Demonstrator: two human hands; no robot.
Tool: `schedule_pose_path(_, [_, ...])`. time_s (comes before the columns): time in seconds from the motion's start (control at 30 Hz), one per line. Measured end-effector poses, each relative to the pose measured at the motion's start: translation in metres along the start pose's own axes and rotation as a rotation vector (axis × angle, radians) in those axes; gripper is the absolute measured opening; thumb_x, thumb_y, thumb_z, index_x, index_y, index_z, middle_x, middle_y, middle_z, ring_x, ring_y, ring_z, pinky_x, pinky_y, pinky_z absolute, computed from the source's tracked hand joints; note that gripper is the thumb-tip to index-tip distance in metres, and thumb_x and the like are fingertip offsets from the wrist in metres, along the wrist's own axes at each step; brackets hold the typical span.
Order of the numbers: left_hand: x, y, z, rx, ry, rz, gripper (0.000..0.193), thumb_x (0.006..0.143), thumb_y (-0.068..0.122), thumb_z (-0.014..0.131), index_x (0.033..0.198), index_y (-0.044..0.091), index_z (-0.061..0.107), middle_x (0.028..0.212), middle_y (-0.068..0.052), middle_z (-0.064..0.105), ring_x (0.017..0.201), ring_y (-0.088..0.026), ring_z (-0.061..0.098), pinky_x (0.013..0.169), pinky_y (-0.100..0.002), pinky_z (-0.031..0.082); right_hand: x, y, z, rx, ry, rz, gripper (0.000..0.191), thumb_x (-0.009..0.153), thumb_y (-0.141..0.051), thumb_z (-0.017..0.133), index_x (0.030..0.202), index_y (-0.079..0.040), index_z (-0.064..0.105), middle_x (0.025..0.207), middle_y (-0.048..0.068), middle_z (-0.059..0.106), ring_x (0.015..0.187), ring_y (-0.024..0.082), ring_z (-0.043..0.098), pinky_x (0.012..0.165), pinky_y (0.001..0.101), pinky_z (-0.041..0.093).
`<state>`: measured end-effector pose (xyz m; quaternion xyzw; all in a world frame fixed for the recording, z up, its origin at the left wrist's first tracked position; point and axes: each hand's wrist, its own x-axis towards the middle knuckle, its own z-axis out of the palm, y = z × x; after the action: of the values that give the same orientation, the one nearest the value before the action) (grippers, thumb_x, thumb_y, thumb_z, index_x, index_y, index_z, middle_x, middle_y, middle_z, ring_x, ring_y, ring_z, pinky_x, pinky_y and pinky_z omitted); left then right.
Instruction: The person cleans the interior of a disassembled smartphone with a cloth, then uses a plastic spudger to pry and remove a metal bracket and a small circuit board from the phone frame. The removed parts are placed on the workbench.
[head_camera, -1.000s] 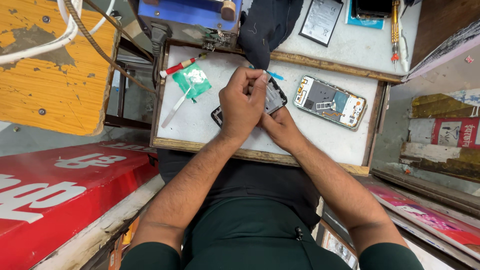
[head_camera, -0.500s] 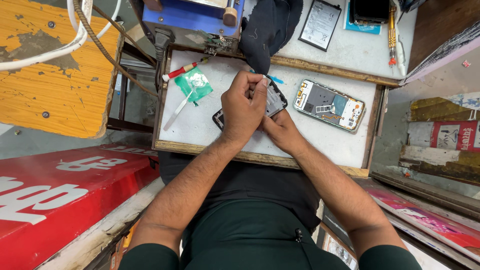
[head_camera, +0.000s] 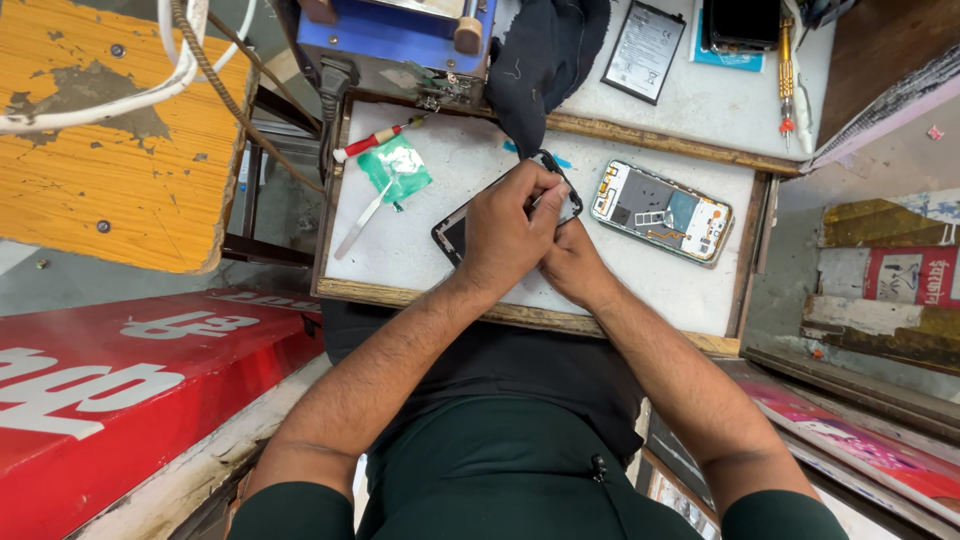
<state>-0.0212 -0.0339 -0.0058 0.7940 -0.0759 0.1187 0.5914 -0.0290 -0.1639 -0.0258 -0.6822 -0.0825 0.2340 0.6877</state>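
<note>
Looking down past a dark green shirt and two bare forearms, the view meets the near wooden edge of a white worktop (head_camera: 420, 250) framed in wood. Just beyond that edge, near the middle of the board, both hands close on a black phone screen panel (head_camera: 452, 232) that lies slantwise, its lower end showing to the left of the knuckles and its upper corner poking out above the fingers. The left hand (head_camera: 505, 235) lies on top of the panel, fingers curled tight and pressing down on it. The right hand (head_camera: 565, 262) sits just beside and partly under the left, gripping the panel's right side; its fingers are mostly hidden, so how they are set cannot be told. To the right, near the hands but apart from them, an opened phone body (head_camera: 662, 212) lies tilted with its circuit boards and metal shields showing. Toward the left edge a pair of metal tweezers (head_camera: 360, 215) lies slanted, its far end touching a small green sachet (head_camera: 395, 172). Farther on, by the far left corner, a red-handled screwdriver (head_camera: 375, 140) rests at an angle. A dark cloth (head_camera: 545, 60) hangs over the far edge of the worktop. Beyond it, on a grey surface, lie a flat phone battery (head_camera: 645, 48), a blue machine (head_camera: 395, 30) with a wooden knob, and a thin orange-handled screwdriver (head_camera: 786, 60) near the far right corner.
</note>
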Motion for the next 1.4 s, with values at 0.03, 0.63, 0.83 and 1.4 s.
schedule_pose_path(0.03, [0.000,0.000,0.000,0.004,-0.011,-0.004,0.010,0.098,0.014,0.071,0.098,0.007,0.064,0.085,-0.003,0.075,0.077,-0.015,0.077,0.064,-0.029,0.060,0.000,-0.001,0.001,0.007,-0.002,-0.012,0.019,0.110,-0.014,0.057,0.108,0.003,0.067,0.095,0.004,0.066,0.083,0.008,0.059,0.067,0.0228,0.050])
schedule_pose_path(0.63, [-0.001,0.002,-0.001,0.029,-0.046,0.010,0.010,0.097,0.016,0.072,0.098,0.008,0.066,0.084,-0.003,0.076,0.077,-0.016,0.078,0.066,-0.029,0.061,-0.002,0.000,0.000,0.103,-0.038,-0.046,0.014,0.106,-0.013,0.059,0.111,0.000,0.063,0.100,0.001,0.064,0.088,0.006,0.058,0.071,0.0215,0.050])
schedule_pose_path(0.83, [0.002,0.002,-0.003,0.030,-0.105,0.005,0.010,0.098,0.017,0.072,0.097,0.008,0.066,0.082,-0.002,0.076,0.073,-0.014,0.076,0.063,-0.029,0.060,-0.002,-0.004,0.003,0.147,-0.019,-0.028,0.019,0.104,-0.011,0.060,0.120,-0.001,0.061,0.105,0.001,0.064,0.091,0.007,0.059,0.073,0.0215,0.051])
schedule_pose_path(1.4, [0.002,0.003,-0.029,-0.071,-0.179,-0.150,0.029,0.097,0.019,0.070,0.123,0.009,0.065,0.086,-0.003,0.076,0.076,-0.016,0.078,0.065,-0.030,0.062,0.001,-0.007,0.001,0.319,-0.086,0.028,0.030,0.104,-0.005,0.054,0.132,0.002,0.052,0.110,0.010,0.061,0.094,0.014,0.062,0.080,0.0288,0.057])
